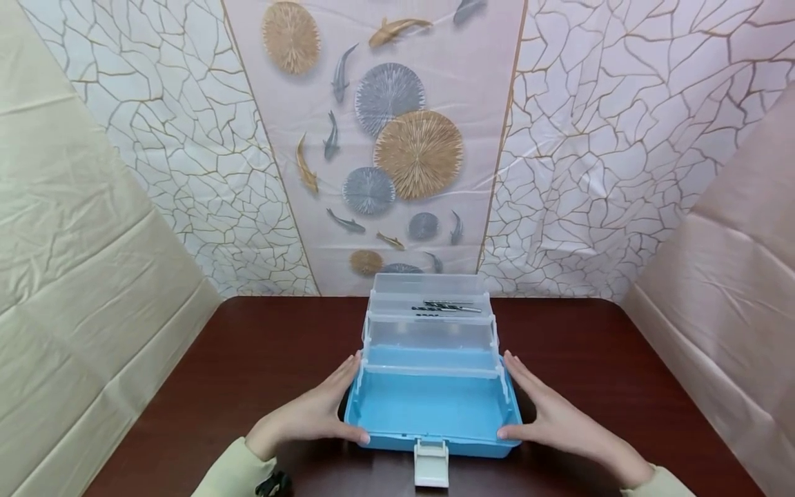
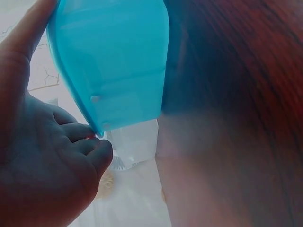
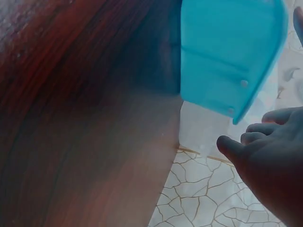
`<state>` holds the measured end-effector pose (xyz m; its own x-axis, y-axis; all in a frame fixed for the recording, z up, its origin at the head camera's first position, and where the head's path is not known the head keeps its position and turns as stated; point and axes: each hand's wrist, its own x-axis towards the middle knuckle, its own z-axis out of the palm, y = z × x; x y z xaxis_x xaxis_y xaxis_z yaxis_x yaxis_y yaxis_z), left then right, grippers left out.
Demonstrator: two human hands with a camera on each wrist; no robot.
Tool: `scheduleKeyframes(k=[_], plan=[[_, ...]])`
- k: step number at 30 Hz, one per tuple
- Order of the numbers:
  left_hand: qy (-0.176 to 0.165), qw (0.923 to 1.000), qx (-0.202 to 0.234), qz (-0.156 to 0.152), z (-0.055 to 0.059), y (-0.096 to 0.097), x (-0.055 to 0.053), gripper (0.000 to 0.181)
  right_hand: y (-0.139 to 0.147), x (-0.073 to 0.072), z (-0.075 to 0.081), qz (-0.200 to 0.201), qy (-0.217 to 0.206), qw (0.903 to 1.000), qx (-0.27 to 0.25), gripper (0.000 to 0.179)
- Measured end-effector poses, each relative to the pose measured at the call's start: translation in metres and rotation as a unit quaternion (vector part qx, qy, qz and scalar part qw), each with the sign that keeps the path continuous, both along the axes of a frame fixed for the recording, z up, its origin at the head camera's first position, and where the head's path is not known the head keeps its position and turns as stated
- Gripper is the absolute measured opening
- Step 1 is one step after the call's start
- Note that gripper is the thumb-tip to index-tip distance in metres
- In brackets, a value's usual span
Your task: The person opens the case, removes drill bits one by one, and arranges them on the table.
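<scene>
A blue toolbox (image 1: 431, 407) stands opened out on the table, its bottom compartment bare. Clear tiered trays (image 1: 435, 335) rise behind that compartment, and several drill bits (image 1: 447, 307) lie in an upper one. At the front a white latch (image 1: 431, 464) hangs down. My left hand (image 1: 317, 412) spans the box's left side, thumb at the front corner and fingertips near the back. On the opposite side my right hand (image 1: 553, 414) mirrors it, thumb on the front right corner. The wrist views show the extended fingers of both hands along the blue side walls.
The dark red-brown table (image 1: 279, 345) has rounded far corners. Behind it hangs a patterned cloth (image 1: 397, 228) with fish and round motifs. Cream cloth walls (image 1: 81, 290) slope in on both sides. A dark band (image 1: 273, 482) circles the left wrist.
</scene>
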<state>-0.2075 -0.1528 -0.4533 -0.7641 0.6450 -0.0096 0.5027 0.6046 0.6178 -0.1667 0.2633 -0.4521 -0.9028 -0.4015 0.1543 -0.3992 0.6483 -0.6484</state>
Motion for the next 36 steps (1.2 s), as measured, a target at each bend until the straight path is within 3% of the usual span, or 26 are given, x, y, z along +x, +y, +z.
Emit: scheduleKeyframes(k=[5,14,24,29,36], plan=[[-0.002,1.0,0.006,0.002,0.001,0.002,0.002,0.121,0.001,-0.003,-0.005,0.003,-0.018,0.9997,0.019,0.11],[0.023,0.9997,-0.002,0.004,0.005,0.005,-0.004,0.121,0.003,-0.011,0.002,0.009,0.0,0.9992,0.04,0.109],[0.006,0.9999,0.003,0.009,0.004,-0.002,0.0,0.115,-0.002,-0.014,0.002,0.022,-0.015,0.9988,0.04,0.112],[0.054,0.9982,0.004,0.024,0.017,-0.005,-0.007,0.095,-0.001,-0.014,0.001,0.022,-0.017,0.9985,0.047,0.112],[0.139,0.9899,0.007,0.03,0.055,-0.007,-0.027,0.069,-0.003,-0.013,0.0,0.024,-0.023,0.9986,0.042,0.113]])
